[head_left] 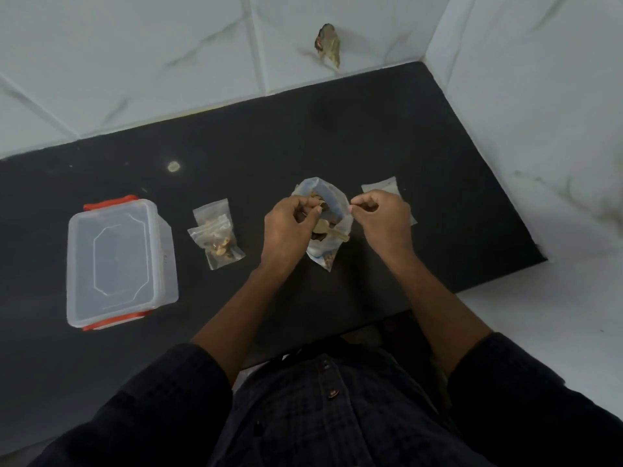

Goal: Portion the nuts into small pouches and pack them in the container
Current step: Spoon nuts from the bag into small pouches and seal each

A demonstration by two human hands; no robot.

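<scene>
A clear bag of nuts (328, 200) stands open on the black counter (421, 136), between my hands. My left hand (290, 227) grips the bag's left rim, fingers curled, with nuts at its fingertips. My right hand (384, 217) pinches the bag's right rim. Two small filled pouches (215, 235) lie overlapping left of my left hand. A clear plastic container (118, 261) with orange clips and its lid on sits at the far left. Empty flat pouches (382, 187) lie behind my right hand, partly hidden.
White marble-tiled walls close the counter at the back and right; a chipped hole (327, 43) marks the back wall. A small round pale spot (173, 166) lies on the counter behind the pouches. The counter's front edge runs near my body.
</scene>
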